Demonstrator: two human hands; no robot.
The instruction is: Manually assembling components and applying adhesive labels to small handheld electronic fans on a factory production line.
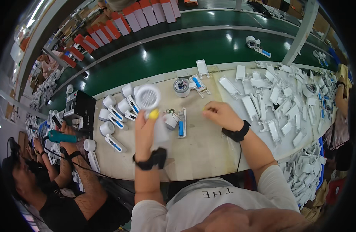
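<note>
A white hand-held fan (148, 96) with a round grille is in my left hand (144, 131), whose fingers are closed around it. Its handle is smeared by motion, and a yellow cover shows on a fingertip. Over the table, my right hand (223, 115) has its fingers pinched together, with yellow at the tip; whatever they hold is too small to tell. Between the hands lies an opened fan body (181, 123) with a blue battery and a loose round head with bare wires. Farther off sits another opened fan head (182, 87), beside a housing with a blue cell (199, 84).
Several fan bodies with blue batteries (115, 116) lie at the left. White plastic housings (270, 96) are heaped at the right, with more in a blue bin (301, 174) below. A green conveyor belt (209, 42) runs behind. A co-worker at left holds a teal power tool (62, 136).
</note>
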